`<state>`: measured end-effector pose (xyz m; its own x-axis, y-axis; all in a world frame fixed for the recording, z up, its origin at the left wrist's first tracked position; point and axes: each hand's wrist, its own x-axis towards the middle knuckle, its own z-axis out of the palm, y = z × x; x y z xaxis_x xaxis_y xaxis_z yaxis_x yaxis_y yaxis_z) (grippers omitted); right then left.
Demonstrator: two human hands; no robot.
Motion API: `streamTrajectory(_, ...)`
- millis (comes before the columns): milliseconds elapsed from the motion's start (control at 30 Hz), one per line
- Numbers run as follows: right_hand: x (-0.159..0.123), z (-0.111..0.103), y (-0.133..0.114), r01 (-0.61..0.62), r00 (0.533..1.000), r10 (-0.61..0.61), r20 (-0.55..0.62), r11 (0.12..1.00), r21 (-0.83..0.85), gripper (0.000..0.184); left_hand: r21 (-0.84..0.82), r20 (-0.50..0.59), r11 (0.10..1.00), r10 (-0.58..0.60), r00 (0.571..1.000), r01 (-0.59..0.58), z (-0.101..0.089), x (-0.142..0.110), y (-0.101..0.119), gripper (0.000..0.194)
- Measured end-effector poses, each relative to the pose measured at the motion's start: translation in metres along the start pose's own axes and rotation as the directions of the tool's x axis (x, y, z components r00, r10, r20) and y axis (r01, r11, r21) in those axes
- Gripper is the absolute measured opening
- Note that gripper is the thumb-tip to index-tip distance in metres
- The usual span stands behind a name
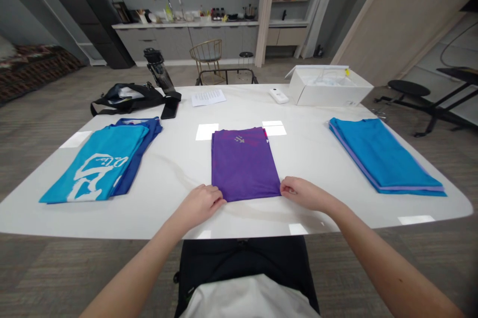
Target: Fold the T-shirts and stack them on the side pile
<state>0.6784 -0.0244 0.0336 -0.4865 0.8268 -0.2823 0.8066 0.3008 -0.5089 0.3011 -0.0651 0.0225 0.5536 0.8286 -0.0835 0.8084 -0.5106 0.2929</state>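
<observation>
Our left fingers (217,194) are curled in close against the thumb at the near left corner of the purple garment (242,171), and the fingers of our right hand (304,193) are bent the same way at its near right corner. Both look nipped onto the hem with hardly any gap, though we cannot see how much cloth lies between finger and thumb. Our left hand (199,204) and right hand rest low, one to each side of the garment's near edge.

The purple garment lies flat on the white table (306,159), folded into a neat block, its small grey mark toward the far edge and a pink-and-white sliver showing at its far right corner. To the left of it, well apart, a turquoise garment (125,141) with white print partly covers a dark blue one (146,146). To the right of it, also well apart, is a blue folded garment (384,154) with a lavender layer (407,188) showing at its edges.

We judge the step in hand to be squaring the folded block's near edge. From here, the next move calls for an even touch at both corners, keeping the layers aligned.
</observation>
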Motion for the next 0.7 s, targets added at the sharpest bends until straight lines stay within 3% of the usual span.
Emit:
streamTrajectory(67,0.013,-0.007,0.004,-0.036,0.999,0.034,0.015,0.992,0.122,0.017,-0.140,-0.064,0.989,-0.065,0.996,0.056,-0.007,0.013,-0.007,0.030)
streamTrajectory(133,0.041,-0.014,0.013,-0.059,0.991,0.080,-0.108,0.982,0.181,0.024,-0.208,-0.191,0.966,-0.193,0.962,0.153,-0.012,0.039,-0.025,0.028)
streamTrajectory(200,0.080,-0.021,0.024,-0.076,0.945,0.122,-0.305,0.984,0.159,0.029,-0.243,-0.342,0.939,-0.316,0.885,0.242,-0.015,0.074,-0.051,0.022)
streamTrajectory(267,0.121,-0.030,0.034,-0.204,0.866,0.247,-0.436,0.969,0.142,0.038,-0.259,-0.416,0.894,-0.444,0.794,0.364,-0.018,0.113,-0.078,0.029)
streamTrajectory(333,0.156,-0.038,0.039,-0.300,0.819,0.338,-0.464,0.941,0.157,0.050,-0.299,-0.357,0.814,-0.579,0.733,0.498,-0.021,0.147,-0.100,0.047)
streamTrajectory(433,0.192,-0.050,0.037,-0.407,0.793,0.448,-0.413,0.894,0.190,0.056,-0.380,-0.168,0.705,-0.689,0.705,0.598,-0.025,0.184,-0.122,0.059)
streamTrajectory(600,0.215,-0.058,0.025,-0.508,0.771,0.546,-0.327,0.838,0.202,0.045,-0.447,-0.066,0.625,-0.737,0.673,0.640,-0.027,0.210,-0.138,0.040)
streamTrajectory(700,0.219,-0.057,0.021,-0.464,0.789,0.528,-0.315,0.847,0.259,0.027,-0.481,-0.046,0.612,-0.733,0.679,0.628,-0.026,0.214,-0.140,0.027)
